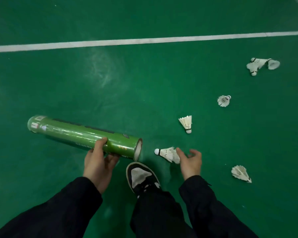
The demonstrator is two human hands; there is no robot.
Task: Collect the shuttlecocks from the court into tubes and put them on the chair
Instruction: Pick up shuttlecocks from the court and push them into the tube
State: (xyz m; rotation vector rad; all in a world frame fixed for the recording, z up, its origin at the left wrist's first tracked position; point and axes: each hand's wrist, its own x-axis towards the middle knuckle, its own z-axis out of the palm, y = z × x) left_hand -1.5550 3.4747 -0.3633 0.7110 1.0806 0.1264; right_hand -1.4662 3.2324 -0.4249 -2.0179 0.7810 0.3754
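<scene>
The left hand (97,162) grips the green tube (83,135), which lies nearly level with its open mouth facing right. Just right of that mouth, a shuttlecock (167,154) points its cork left at the opening, its long axis roughly in line with the tube's. The right hand (190,163), nearer, has loosely spread fingers touching its feathers. Other shuttlecocks (186,123) lie farther right on the court (144,83).
</scene>
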